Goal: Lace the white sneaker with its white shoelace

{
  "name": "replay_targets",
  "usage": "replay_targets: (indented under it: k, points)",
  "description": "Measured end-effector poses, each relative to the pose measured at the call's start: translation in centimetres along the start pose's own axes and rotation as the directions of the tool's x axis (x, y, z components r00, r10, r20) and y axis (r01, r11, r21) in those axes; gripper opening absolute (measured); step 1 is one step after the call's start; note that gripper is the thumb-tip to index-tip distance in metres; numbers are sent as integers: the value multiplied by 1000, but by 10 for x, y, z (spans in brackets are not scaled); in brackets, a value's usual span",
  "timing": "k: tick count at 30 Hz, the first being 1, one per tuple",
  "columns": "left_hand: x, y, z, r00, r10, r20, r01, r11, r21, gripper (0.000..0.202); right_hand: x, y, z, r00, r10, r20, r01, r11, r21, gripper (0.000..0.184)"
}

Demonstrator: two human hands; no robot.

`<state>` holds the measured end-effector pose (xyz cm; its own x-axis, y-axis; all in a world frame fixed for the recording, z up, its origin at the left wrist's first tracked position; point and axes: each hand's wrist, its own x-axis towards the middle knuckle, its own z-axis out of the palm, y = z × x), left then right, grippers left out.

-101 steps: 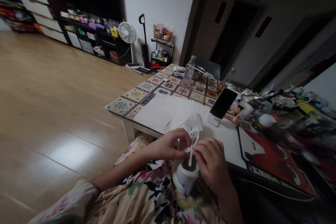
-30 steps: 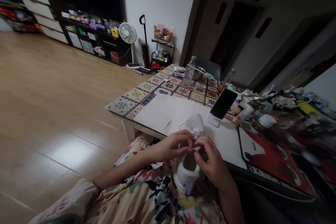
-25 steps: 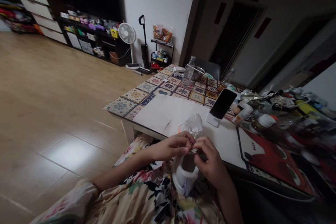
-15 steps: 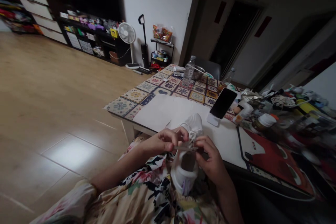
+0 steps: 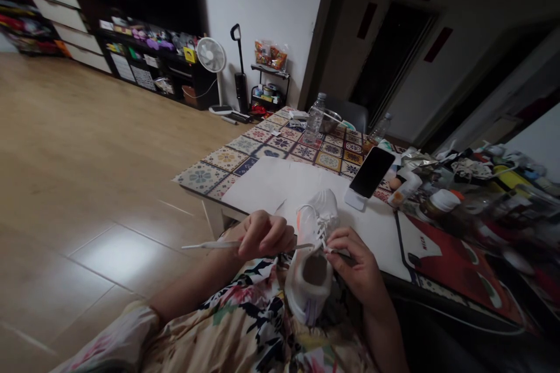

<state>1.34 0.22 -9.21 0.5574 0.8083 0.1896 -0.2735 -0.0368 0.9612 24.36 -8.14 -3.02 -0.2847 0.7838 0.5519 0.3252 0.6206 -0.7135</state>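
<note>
A white sneaker (image 5: 311,256) rests on my lap against the table edge, toe pointing away from me. My left hand (image 5: 266,235) is closed in a fist on a white shoelace (image 5: 205,245), pulled taut out to the left of the shoe. My right hand (image 5: 354,265) is closed at the right side of the shoe's lacing, pinching the other lace end near the eyelets. My arms wear floral sleeves.
A white sheet (image 5: 280,186) covers the near part of the patterned table (image 5: 227,158). A phone (image 5: 371,172) leans on a stand beside the shoe. Water bottles (image 5: 315,118), jars and clutter (image 5: 472,186) crowd the right. Wooden floor (image 5: 87,145) lies left.
My hands were together at the top of the shoe; my left hand has now drawn the lace out to the left, while my right hand stays at the eyelets.
</note>
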Motion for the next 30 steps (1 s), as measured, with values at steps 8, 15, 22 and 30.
replay_targets:
  k: [8, 15, 22, 30]
  points:
    - [0, 10, 6, 927, 338, 163, -270, 903, -335, 70, -6, -18, -17, 999, -41, 1, 40, 963, -266, 11]
    - [5, 34, 20, 746, 600, 290, -320, 704, -634, 53, -14, -17, -33, 998, 63, 20, -42, 841, -539, 15]
    - [20, 8, -10, 647, 518, 560, -166, 812, -560, 47, -17, -18, -57, 917, 24, 398, -15, 1000, -27, 29]
    - [7, 18, 0, 643, 613, 460, -280, 746, -604, 43, -39, 7, -64, 993, 99, -66, -73, 947, 313, 18]
